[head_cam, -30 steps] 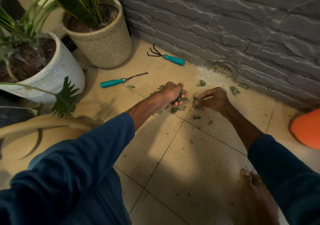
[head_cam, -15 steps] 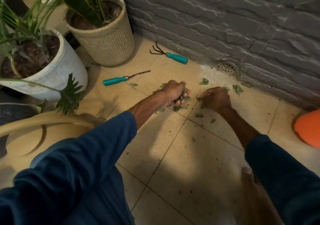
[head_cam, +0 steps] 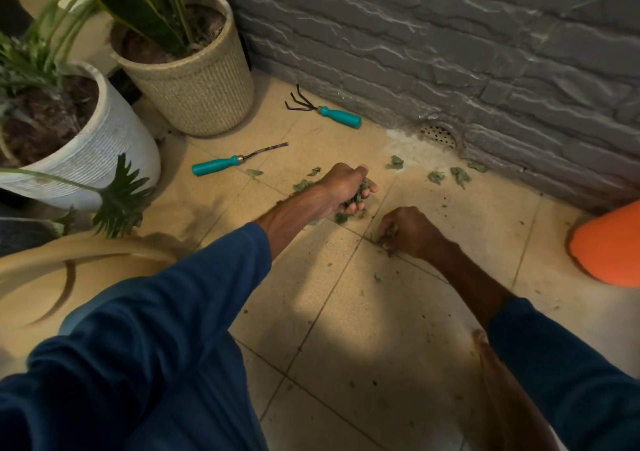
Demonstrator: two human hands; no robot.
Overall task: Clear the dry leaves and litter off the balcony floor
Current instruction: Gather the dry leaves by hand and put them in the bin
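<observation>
My hands: the left hand (head_cam: 341, 187) gripped a clump of dry leaves (head_cam: 358, 194); the right hand (head_cam: 412, 230) had drawn back, pinching scraps (head_cam: 382, 241) off the floor (head_cam: 346, 312); stray leaves (head_cam: 459, 175) by the wall (head_cam: 450, 52) still needed clearing

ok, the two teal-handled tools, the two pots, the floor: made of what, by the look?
Hand rake: dark metal tines, likely steel; smooth teal handle, probably plastic.
Weeder: same handle, thin dark metal shaft.
Beige pot: woven texture; whether fibre or moulded plastic I cannot tell.
White pot: fine ribbing, matte; plastic or ceramic.
Floor: speckled beige tiles, grout lines, slight sheen.
</observation>
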